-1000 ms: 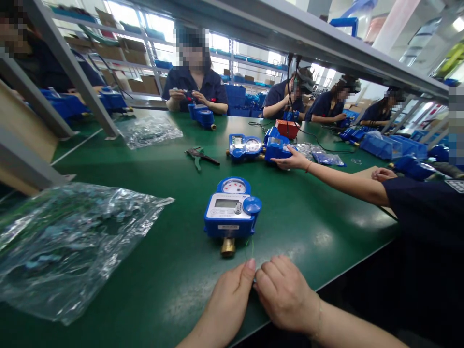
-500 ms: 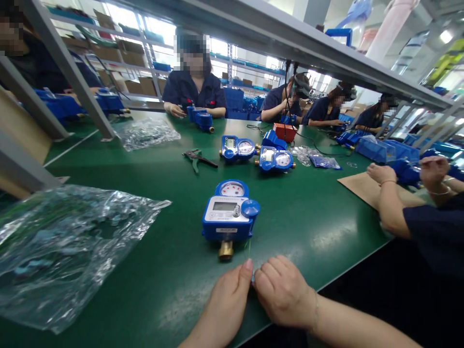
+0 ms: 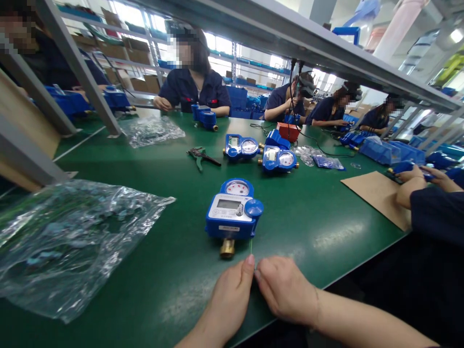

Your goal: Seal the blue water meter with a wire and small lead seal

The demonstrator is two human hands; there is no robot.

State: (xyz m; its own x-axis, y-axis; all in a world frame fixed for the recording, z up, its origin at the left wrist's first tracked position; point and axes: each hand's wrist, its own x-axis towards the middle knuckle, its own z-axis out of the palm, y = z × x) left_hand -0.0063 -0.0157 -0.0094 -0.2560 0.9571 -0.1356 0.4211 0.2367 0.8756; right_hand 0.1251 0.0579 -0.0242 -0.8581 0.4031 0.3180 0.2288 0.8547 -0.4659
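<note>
A blue water meter (image 3: pixel 228 215) with a display, a round dial and a brass fitting (image 3: pixel 227 248) lies on the green table before me. From its lower right corner a thin green wire (image 3: pixel 251 246) runs down to my fingers. My left hand (image 3: pixel 230 297) is closed, thumb and forefinger pinching the wire's near end. Right beside it, my right hand (image 3: pixel 286 290) is curled shut, its fingertips close to the left thumb. Whatever the right fingers grip is hidden behind them.
A clear plastic bag (image 3: pixel 79 237) with small pieces covers the left side. Green-handled pliers (image 3: pixel 203 158) and more blue meters (image 3: pixel 277 159) lie farther back. At right, a co-worker's hands (image 3: pixel 416 174) hold a blue meter above cardboard (image 3: pixel 377 198). A metal shelf beam (image 3: pixel 290 46) crosses overhead.
My hands stay close together by the wire, which looks straighter now. The co-worker at right has a blue meter in hand. Across the table, another person has turned and drawn a hand back.
</note>
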